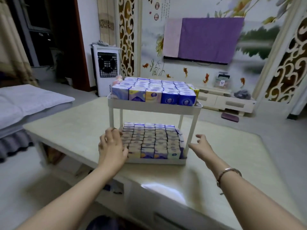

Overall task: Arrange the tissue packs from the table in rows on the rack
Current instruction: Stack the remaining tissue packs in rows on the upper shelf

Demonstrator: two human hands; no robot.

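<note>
Since the small blue and purple plastic-wrapped tissue packs filling both tiers of the white two-tier plastic rack look light, soft and slippery, I would pinch each by its sides, my left hand and right hand hovering spread-fingered and empty.

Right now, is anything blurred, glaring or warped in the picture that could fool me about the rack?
Head view: white two-tier plastic rack and its blue-and-purple tissue packs read fairly sharp; purple cloth-covered screen is smeared; a glare patch sits on the pale glossy table; wide-angle bends the edges.
</note>
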